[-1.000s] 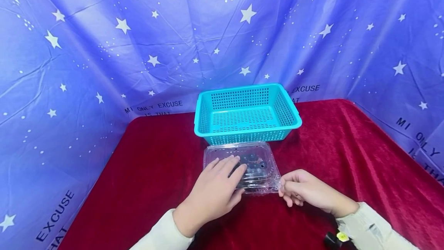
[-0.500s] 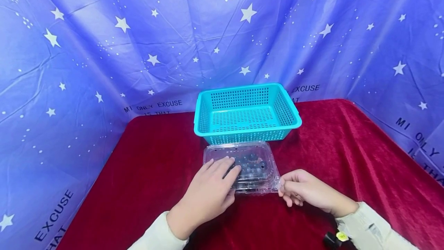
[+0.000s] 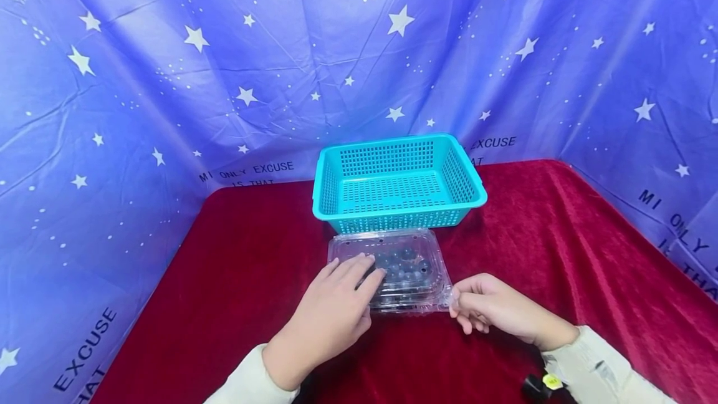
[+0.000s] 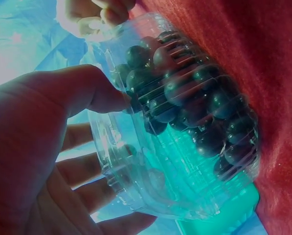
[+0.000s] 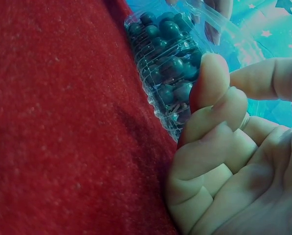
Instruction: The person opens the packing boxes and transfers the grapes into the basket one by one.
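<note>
A clear plastic clamshell box [image 3: 434, 292] lies on the table with its lid down. Inside it are dark grapes [image 4: 180, 93], bunched toward one side and seen through the plastic. My left hand [image 3: 331, 313] rests on the left part of the lid, fingers spread and fairly straight; its thumb touches the near side in the left wrist view. At the box's near right corner, my right hand [image 3: 502, 310] pinches the clear edge between thumb and index finger, the other fingers curled in. The left fingers cover part of the lid in the head view.
A turquoise perforated basket [image 3: 395, 207] stands right behind the box, with nothing in it. Dark red velvet cloth [image 3: 241, 254] covers the table. A blue curtain with stars [image 3: 314, 36] hangs behind and at both sides.
My left hand has slid a little left and toward me over the lid, so more grapes show. The right hand and the box have stayed in place.
</note>
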`<act>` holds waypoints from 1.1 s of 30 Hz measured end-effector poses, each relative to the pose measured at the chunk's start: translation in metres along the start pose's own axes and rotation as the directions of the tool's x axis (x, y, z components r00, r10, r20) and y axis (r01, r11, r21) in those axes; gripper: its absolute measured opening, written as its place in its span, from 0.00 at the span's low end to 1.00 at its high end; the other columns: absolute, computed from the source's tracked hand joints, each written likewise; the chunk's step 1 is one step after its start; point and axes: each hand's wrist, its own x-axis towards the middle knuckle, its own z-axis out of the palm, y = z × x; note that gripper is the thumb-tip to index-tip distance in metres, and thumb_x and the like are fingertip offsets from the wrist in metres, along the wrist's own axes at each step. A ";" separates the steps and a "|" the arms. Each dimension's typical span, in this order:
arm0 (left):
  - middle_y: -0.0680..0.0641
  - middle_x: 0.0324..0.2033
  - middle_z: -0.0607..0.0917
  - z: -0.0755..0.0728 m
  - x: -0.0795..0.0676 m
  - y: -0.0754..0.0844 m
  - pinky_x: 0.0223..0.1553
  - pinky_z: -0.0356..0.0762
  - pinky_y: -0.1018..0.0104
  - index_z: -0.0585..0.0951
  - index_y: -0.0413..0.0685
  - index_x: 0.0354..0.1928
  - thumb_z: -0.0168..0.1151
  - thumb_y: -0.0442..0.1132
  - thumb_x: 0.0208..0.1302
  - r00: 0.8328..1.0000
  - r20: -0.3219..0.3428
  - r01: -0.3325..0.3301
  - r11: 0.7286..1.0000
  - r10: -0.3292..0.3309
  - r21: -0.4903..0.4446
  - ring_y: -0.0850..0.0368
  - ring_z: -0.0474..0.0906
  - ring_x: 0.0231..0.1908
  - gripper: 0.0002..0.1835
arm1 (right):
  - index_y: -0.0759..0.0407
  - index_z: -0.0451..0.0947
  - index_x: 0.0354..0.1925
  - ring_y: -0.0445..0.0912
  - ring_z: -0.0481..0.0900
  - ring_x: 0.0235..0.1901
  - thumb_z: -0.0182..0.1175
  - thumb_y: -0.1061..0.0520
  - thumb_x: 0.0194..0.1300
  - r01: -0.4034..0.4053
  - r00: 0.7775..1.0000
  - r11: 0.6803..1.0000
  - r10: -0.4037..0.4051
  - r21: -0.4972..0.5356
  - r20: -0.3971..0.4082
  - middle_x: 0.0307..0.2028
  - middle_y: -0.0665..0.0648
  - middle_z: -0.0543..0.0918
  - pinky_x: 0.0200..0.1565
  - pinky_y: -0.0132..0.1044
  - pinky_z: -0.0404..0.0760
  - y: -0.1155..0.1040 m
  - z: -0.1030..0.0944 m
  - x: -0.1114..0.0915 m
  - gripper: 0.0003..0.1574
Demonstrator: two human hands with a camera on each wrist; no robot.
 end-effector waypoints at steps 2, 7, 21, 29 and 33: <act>0.46 0.65 0.81 -0.001 0.000 0.000 0.64 0.77 0.42 0.78 0.53 0.67 0.73 0.46 0.56 1.000 0.000 -0.003 1.000 0.003 0.007 0.48 0.77 0.67 0.34 | 0.68 0.78 0.32 0.41 0.73 0.17 0.46 0.70 0.69 0.002 1.000 1.000 -0.002 0.002 0.000 0.21 0.73 0.79 0.20 0.33 0.76 -0.001 0.000 0.000 0.15; 0.45 0.67 0.79 -0.003 -0.001 -0.002 0.63 0.76 0.39 0.76 0.54 0.69 0.76 0.46 0.55 0.999 0.044 0.001 1.000 -0.002 0.011 0.47 0.75 0.68 0.37 | 0.68 0.78 0.32 0.45 0.73 0.17 0.45 0.70 0.70 0.005 1.000 1.000 -0.005 -0.004 0.001 0.21 0.73 0.78 0.20 0.34 0.77 -0.002 0.000 0.000 0.15; 0.42 0.73 0.71 -0.008 -0.004 -0.006 0.60 0.78 0.36 0.69 0.57 0.74 0.80 0.43 0.52 0.986 0.163 0.038 0.999 -0.032 -0.037 0.41 0.66 0.75 0.46 | 0.68 0.78 0.32 0.42 0.74 0.18 0.45 0.69 0.71 0.011 1.000 1.000 -0.011 -0.019 0.000 0.21 0.72 0.79 0.21 0.34 0.78 -0.003 0.000 0.001 0.15; 0.41 0.75 0.69 -0.011 -0.005 -0.008 0.60 0.77 0.34 0.68 0.57 0.75 0.79 0.42 0.53 0.978 0.205 0.055 0.997 -0.044 -0.049 0.37 0.65 0.75 0.46 | 0.69 0.78 0.33 0.43 0.75 0.18 0.45 0.69 0.71 -0.002 1.000 1.000 0.002 -0.020 -0.003 0.21 0.71 0.79 0.22 0.33 0.78 -0.003 0.001 0.000 0.15; 0.40 0.75 0.69 -0.010 -0.006 -0.009 0.59 0.77 0.35 0.69 0.56 0.74 0.78 0.41 0.53 0.979 0.200 0.042 0.998 -0.031 -0.055 0.35 0.65 0.75 0.45 | 0.69 0.78 0.33 0.44 0.76 0.18 0.45 0.69 0.71 0.002 1.000 1.000 -0.002 -0.014 0.000 0.21 0.71 0.79 0.22 0.33 0.78 -0.002 0.001 0.000 0.15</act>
